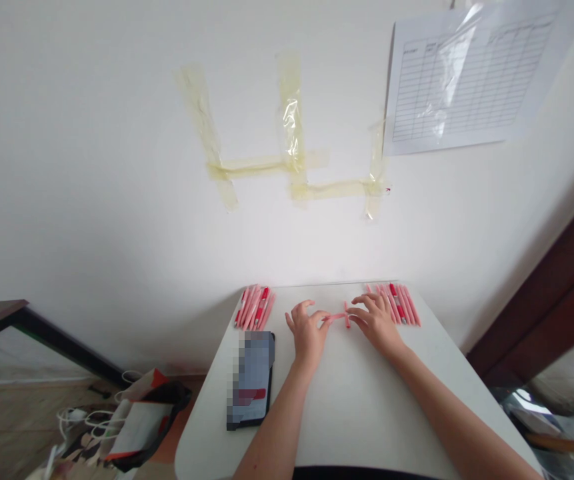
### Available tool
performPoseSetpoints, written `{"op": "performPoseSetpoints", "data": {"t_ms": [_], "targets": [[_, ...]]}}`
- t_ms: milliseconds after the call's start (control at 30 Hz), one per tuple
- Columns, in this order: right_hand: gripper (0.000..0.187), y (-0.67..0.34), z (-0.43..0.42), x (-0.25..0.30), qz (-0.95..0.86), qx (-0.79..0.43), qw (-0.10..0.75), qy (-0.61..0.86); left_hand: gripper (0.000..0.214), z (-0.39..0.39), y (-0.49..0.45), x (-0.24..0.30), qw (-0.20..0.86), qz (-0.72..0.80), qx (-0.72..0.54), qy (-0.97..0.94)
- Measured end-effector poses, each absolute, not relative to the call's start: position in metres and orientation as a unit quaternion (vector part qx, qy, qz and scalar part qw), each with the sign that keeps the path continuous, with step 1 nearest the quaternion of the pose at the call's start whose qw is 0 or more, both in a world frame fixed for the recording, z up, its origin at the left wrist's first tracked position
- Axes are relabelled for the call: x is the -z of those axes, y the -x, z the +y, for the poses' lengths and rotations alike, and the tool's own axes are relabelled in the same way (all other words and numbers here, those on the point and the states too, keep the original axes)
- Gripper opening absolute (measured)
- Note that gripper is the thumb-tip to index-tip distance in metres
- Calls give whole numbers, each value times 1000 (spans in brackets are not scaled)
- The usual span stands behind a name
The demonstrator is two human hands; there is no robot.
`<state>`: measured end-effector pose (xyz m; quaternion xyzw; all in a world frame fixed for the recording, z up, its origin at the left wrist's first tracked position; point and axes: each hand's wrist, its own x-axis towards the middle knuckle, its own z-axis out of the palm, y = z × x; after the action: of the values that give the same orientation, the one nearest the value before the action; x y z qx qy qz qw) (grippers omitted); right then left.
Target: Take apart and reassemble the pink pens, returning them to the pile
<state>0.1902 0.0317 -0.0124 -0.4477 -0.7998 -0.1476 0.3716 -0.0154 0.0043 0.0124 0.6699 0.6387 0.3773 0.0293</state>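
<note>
- A small white table [357, 413] with a smooth, matte top and rounded near corners fills the lower middle; both bare forearms cross it from the near edge.
- A flat black phone [251, 380] lies on the table's left part, just beside the left forearm.
- On the floor to the left sits an open bag [141, 420] among white cables [79, 420].
- The left hand [307, 330] pinches one end of a slim pink pen [335, 317] between thumb and forefinger, the other fingers loosely curled.
- The right hand [377, 321] grips the pen's other end, where a red piece [347, 315] crosses it.
- Two rows of pink-and-red pens lie at the far edge: a left row [254, 308] and a right row [403, 303] just beside the right hand.
- Beyond is a plain white wall with glossy yellowed tape strips [291, 167] and a printed grid sheet [471, 73] under crinkled clear film.
</note>
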Motion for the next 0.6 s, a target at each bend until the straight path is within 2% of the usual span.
{"op": "performPoseSetpoints", "data": {"t_ms": [600], "targets": [[19,-194,33,9,-788,127,381,467,11,7,24,-13,24,684,-373,-626]]}}
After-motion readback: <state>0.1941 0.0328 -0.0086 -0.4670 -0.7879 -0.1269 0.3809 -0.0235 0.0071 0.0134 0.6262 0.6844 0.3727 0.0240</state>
